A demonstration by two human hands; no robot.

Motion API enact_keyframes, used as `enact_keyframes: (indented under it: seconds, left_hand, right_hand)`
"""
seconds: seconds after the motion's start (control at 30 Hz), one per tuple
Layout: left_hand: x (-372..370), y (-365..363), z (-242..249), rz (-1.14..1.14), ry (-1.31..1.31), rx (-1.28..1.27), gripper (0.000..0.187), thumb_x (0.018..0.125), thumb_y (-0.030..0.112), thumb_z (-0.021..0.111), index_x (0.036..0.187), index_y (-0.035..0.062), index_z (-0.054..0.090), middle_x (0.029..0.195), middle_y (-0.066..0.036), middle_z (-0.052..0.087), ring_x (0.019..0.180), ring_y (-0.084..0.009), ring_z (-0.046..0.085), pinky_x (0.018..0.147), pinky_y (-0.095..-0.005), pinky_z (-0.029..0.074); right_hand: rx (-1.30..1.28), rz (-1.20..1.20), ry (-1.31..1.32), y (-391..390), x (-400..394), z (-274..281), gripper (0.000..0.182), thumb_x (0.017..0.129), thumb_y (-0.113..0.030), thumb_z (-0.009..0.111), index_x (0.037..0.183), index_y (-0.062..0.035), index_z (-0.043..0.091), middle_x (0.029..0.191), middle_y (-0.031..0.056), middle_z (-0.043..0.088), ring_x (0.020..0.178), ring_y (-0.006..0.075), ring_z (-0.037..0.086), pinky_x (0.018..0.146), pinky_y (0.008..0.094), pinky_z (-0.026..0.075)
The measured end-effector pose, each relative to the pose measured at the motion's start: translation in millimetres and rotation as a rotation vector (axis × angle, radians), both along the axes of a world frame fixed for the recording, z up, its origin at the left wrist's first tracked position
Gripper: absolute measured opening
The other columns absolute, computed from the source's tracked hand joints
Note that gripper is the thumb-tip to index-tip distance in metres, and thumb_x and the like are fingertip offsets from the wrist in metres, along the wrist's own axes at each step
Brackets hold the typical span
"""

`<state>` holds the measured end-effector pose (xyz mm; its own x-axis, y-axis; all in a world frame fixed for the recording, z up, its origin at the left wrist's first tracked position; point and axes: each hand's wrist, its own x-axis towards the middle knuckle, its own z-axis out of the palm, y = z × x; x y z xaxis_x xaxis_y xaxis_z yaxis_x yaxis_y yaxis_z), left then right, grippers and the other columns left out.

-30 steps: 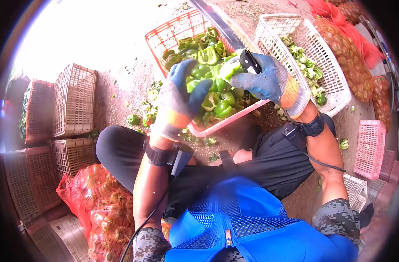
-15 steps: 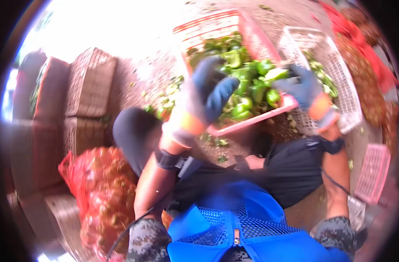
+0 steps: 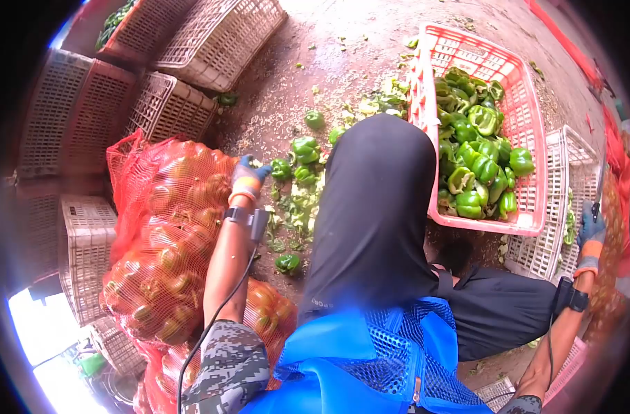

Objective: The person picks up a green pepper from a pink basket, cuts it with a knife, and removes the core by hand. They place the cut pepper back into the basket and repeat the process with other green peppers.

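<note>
Both hands have parted since half a second ago, when they met over the peppers; the view has also swung left, so the pink basket sits upper right now.

Nearest, at the bottom of the frame, is a blue mesh vest, with a black-clad knee rising to the centre. Left of it the gloved left hand reaches down to the upper edge of the red net sack of reddish-green peppers (whether the fingers grip the netting or merely rest there, I cannot tell). At the far right edge, the gloved right hand is closed around the dark handle of a long knife, blade pointing up, just beside the white plastic basket.

Farther off, loose green bell peppers lie on the dirt floor near the left hand. The pink plastic basket holds cut green pepper halves. Stacked grey-brown empty crates fill the upper left.
</note>
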<state>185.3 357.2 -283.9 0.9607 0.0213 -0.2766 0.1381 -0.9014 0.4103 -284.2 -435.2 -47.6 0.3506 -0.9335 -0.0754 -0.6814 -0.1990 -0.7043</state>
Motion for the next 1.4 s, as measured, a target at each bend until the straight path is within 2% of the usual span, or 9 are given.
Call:
enact_keyframes:
  seconds: [0.17,0.5,0.57,0.73,0.8,0.97,1.03,1.3,1.4]
  left_hand:
    - [-30,-19,-25,-0.169,0.033,0.133,0.093,0.07,0.039,0.088,0.149,0.0123,0.045,0.146,-0.023,0.05,0.131,-0.0391,0.053,0.11,-0.0436,0.044]
    - [-18,-44,-26,-0.029,0.122,-0.165,0.071,0.072,0.025,0.084,0.135,0.0059,0.057,0.113,-0.013,0.07,0.103,-0.0255,0.068,0.092,-0.0348,0.055]
    - [-4,-17,-72,0.196,0.116,-0.727,0.05,0.084,0.028,0.077,0.127,0.0063,0.063,0.106,-0.008,0.071,0.095,-0.0225,0.069,0.081,-0.0378,0.057]
    - [-19,-62,125,0.354,0.524,-1.723,0.05,0.095,0.044,0.056,0.127,0.0054,0.059,0.115,-0.016,0.065,0.092,-0.0272,0.064,0.076,-0.0335,0.052]
    - [-18,-82,179,0.164,0.576,-1.782,0.055,0.096,0.049,0.052,0.126,0.0041,0.059,0.109,-0.017,0.065,0.083,-0.0265,0.06,0.068,-0.0321,0.048]
    - [-48,-163,303,-0.15,0.561,-1.843,0.058,0.099,0.049,0.046,0.129,0.0004,0.057,0.114,-0.023,0.064,0.082,-0.0272,0.061,0.062,-0.0296,0.048]
    - [-67,-197,329,-0.215,0.522,-1.795,0.058,0.1,0.049,0.045,0.13,0.0017,0.057,0.115,-0.022,0.063,0.083,-0.0267,0.06,0.061,-0.0293,0.048]
    - [-169,-326,387,-0.134,0.598,-1.825,0.042,0.102,0.04,0.043,0.126,0.0092,0.058,0.112,-0.012,0.064,0.086,-0.0203,0.061,0.055,-0.0223,0.046]
    - [-196,-369,364,-0.343,0.138,-1.697,0.037,0.102,0.039,0.043,0.119,0.0108,0.06,0.106,-0.011,0.064,0.077,-0.019,0.059,0.05,-0.0215,0.042]
  right_hand:
    - [0.181,0.04,0.034,57,68,12,0.028,0.095,-0.039,0.07,0.081,-0.0169,0.061,0.06,-0.009,0.042,0.044,0.0034,0.036,0.039,0.0256,0.026]
    - [0.098,0.364,0.023,149,148,0,0.028,0.098,-0.031,0.069,0.104,-0.0043,0.07,0.068,-0.007,0.05,0.056,0.0017,0.04,0.049,0.0213,0.03]
    - [0.179,0.338,-0.004,179,165,15,0.029,0.098,-0.033,0.069,0.104,-0.0039,0.071,0.067,-0.0064,0.05,0.055,0.0014,0.04,0.047,0.0208,0.029]
    - [0.081,0.624,-0.033,223,187,23,0.026,0.1,-0.027,0.059,0.11,-0.0047,0.068,0.071,-0.0012,0.056,0.055,0.0056,0.047,0.049,0.0239,0.035]
    - [-0.269,0.95,-0.059,250,199,27,0.022,0.1,-0.019,0.055,0.112,-0.0055,0.068,0.075,0.0009,0.059,0.058,0.0084,0.051,0.054,0.0263,0.042]
    - [0.046,0.899,-0.271,338,211,94,0.024,0.101,-0.02,0.059,0.116,-0.0041,0.068,0.079,0.0093,0.067,0.067,0.0146,0.064,0.063,0.0318,0.05]
    - [-0.096,0.979,-0.402,351,206,113,0.027,0.098,-0.022,0.064,0.119,-0.0046,0.064,0.086,0.0184,0.071,0.078,0.0342,0.072,0.068,0.0401,0.054]
    - [-0.237,0.91,-0.569,329,167,119,0.025,0.097,-0.026,0.066,0.106,-0.0032,0.063,0.089,0.0238,0.068,0.082,0.0436,0.067,0.066,0.0473,0.052]
    - [-0.218,0.858,-0.417,313,145,117,0.025,0.098,-0.017,0.064,0.115,0.0004,0.06,0.088,0.0237,0.069,0.082,0.0414,0.069,0.067,0.0432,0.052]
